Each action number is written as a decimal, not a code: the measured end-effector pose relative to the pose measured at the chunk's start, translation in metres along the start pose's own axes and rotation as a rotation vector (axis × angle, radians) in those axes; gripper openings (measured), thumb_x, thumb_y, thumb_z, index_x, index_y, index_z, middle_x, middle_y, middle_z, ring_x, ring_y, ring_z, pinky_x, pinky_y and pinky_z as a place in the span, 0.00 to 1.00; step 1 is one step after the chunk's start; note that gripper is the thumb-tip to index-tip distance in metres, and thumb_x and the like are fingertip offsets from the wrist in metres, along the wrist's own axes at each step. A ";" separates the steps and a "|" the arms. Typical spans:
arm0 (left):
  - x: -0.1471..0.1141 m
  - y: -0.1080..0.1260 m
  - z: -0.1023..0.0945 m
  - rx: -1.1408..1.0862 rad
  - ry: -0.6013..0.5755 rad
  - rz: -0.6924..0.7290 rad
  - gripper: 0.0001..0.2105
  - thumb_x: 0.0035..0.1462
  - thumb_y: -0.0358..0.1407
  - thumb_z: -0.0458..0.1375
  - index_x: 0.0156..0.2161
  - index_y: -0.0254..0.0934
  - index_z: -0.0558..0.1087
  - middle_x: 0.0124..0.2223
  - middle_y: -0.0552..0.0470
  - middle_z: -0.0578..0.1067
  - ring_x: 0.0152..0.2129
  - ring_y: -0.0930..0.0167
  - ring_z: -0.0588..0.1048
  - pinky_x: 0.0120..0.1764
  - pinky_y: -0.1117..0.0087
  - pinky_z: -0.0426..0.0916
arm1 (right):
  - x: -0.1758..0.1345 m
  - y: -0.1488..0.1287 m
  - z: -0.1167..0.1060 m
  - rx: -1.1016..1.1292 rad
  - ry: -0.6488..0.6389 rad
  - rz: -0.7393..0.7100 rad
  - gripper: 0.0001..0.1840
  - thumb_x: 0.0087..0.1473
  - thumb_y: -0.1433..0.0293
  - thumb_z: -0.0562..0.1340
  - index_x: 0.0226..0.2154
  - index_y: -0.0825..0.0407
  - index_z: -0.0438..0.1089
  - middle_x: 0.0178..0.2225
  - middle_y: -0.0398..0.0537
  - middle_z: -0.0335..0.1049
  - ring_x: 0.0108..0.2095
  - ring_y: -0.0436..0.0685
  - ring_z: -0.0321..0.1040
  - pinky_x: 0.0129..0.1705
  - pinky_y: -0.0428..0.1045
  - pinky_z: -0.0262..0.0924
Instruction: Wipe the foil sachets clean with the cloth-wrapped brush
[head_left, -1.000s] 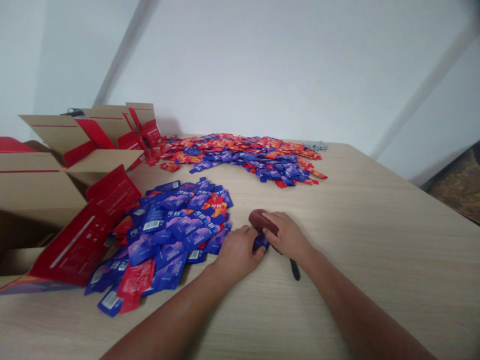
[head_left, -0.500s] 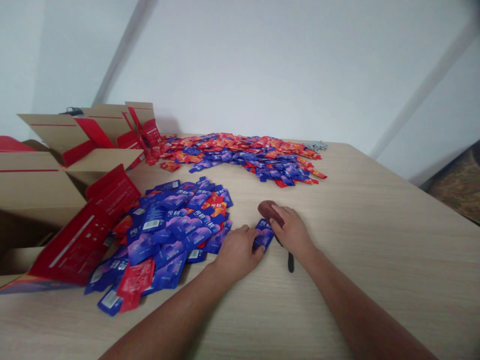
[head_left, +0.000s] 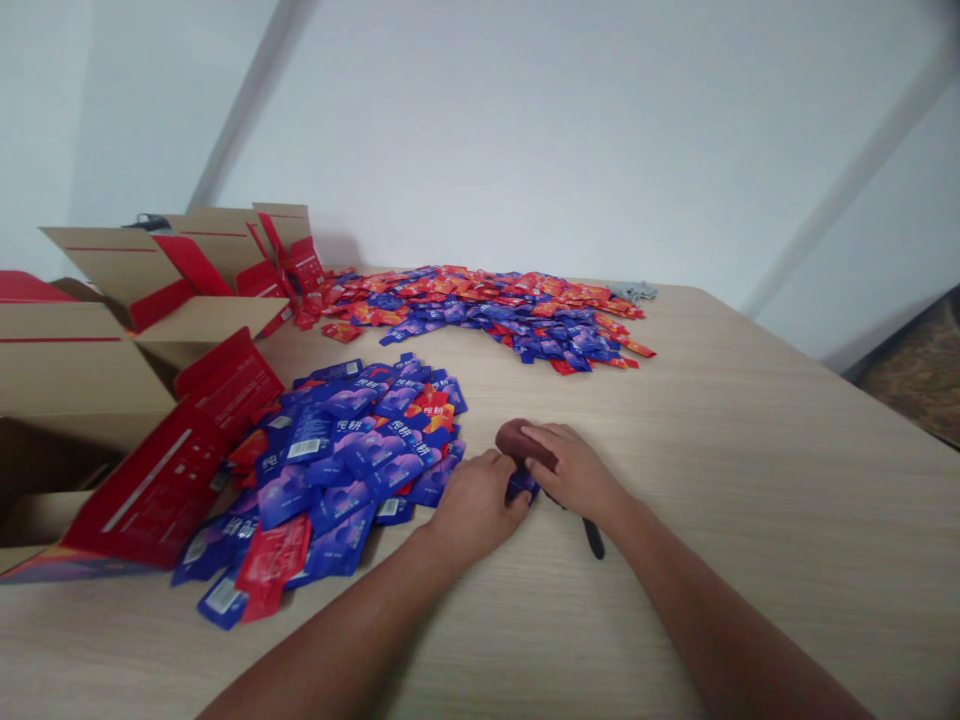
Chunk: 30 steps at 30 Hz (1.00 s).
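My left hand (head_left: 478, 508) rests on the table with its fingers closed on the edge of a blue-purple sachet (head_left: 519, 486). In my right hand (head_left: 576, 470) is a brown, rounded, oval object (head_left: 514, 438) whose kind I cannot make out. It lies over the upper part of the sachet, close to the left fingertips. A black, strap-like end (head_left: 594, 540) sticks out below the right hand; I cannot tell whether it belongs to the brown object. Left of my left hand spreads a heap of blue sachets (head_left: 337, 470) with some red and orange ones among them.
Open cardboard boxes (head_left: 75, 370) with red flaps line the left side. A long pile of red, orange and blue sachets (head_left: 487, 300) lies along the back of the table (head_left: 750, 480), near the wall. A small grey bundle (head_left: 637, 292) sits at that pile's right end.
My right hand has moved left and slightly down with the brown object, which now covers more of the sachet. The black end has swung a little to the right. My left hand has stayed put.
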<state>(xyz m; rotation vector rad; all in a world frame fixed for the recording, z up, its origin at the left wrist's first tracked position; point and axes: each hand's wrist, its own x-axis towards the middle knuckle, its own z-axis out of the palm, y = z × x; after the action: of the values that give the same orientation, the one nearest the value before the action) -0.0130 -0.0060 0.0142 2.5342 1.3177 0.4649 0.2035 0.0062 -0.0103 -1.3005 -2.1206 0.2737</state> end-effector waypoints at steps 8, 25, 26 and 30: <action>-0.001 0.003 -0.006 0.019 -0.025 -0.013 0.12 0.63 0.42 0.61 0.48 0.40 0.78 0.45 0.46 0.79 0.40 0.61 0.78 0.45 0.62 0.71 | -0.001 0.016 0.004 -0.122 0.061 0.169 0.27 0.63 0.66 0.63 0.64 0.50 0.71 0.57 0.57 0.76 0.57 0.67 0.71 0.62 0.64 0.66; -0.001 0.001 -0.002 -0.019 -0.015 0.008 0.11 0.64 0.40 0.60 0.49 0.39 0.76 0.48 0.45 0.79 0.44 0.61 0.78 0.48 0.62 0.71 | -0.001 -0.001 -0.002 -0.019 0.006 -0.005 0.27 0.59 0.71 0.63 0.61 0.46 0.74 0.62 0.52 0.74 0.59 0.65 0.71 0.64 0.63 0.65; -0.001 0.001 -0.003 -0.014 -0.021 0.007 0.11 0.64 0.41 0.60 0.48 0.39 0.76 0.48 0.45 0.79 0.43 0.61 0.78 0.48 0.62 0.71 | 0.000 0.000 -0.002 -0.032 0.008 0.016 0.27 0.60 0.71 0.63 0.61 0.46 0.74 0.62 0.52 0.75 0.59 0.65 0.71 0.65 0.63 0.64; -0.001 0.003 -0.006 0.016 -0.042 -0.010 0.11 0.65 0.42 0.60 0.48 0.40 0.77 0.46 0.45 0.79 0.41 0.61 0.78 0.46 0.62 0.70 | 0.001 0.010 -0.001 -0.092 0.044 0.105 0.25 0.62 0.70 0.62 0.61 0.47 0.73 0.60 0.53 0.76 0.59 0.65 0.71 0.64 0.63 0.64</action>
<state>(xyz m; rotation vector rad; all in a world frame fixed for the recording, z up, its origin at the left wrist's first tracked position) -0.0135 -0.0085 0.0205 2.5344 1.3233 0.3980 0.2109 0.0114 -0.0139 -1.4603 -2.0533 0.1912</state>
